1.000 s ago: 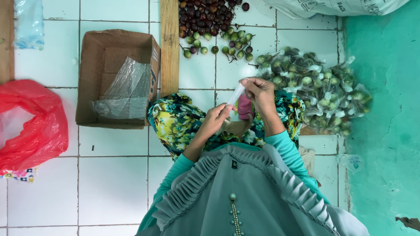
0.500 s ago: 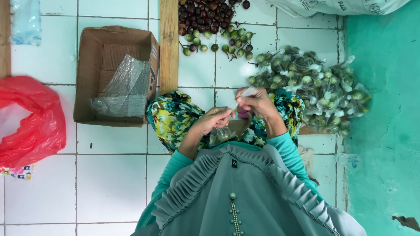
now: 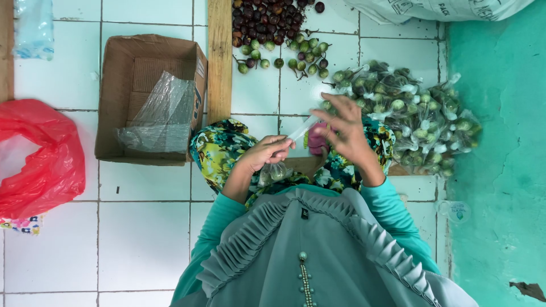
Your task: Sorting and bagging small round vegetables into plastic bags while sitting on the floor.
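My left hand (image 3: 266, 152) grips a small clear plastic bag (image 3: 275, 171) of round green fruits over my lap. The bag's twisted neck (image 3: 302, 128) runs up to the right, and my right hand (image 3: 343, 132) pinches it at the fingertips, the other fingers spread. A pink-purple thing (image 3: 316, 140) shows under the right palm; what it is I cannot tell. My knees are in flowered cloth (image 3: 215, 149), my arms in teal sleeves.
A heap of filled clear bags (image 3: 415, 116) lies to the right. Loose green and dark purple fruits (image 3: 273, 34) lie ahead beside a wooden plank (image 3: 219, 57). A cardboard box (image 3: 149, 96) holding clear plastic stands left, a red plastic bag (image 3: 34, 156) beyond it. The green wall (image 3: 500, 170) is at right.
The hands came together over the lap, then drew apart. The bag's neck is now stretched out between them, and the right hand has dropped slightly.
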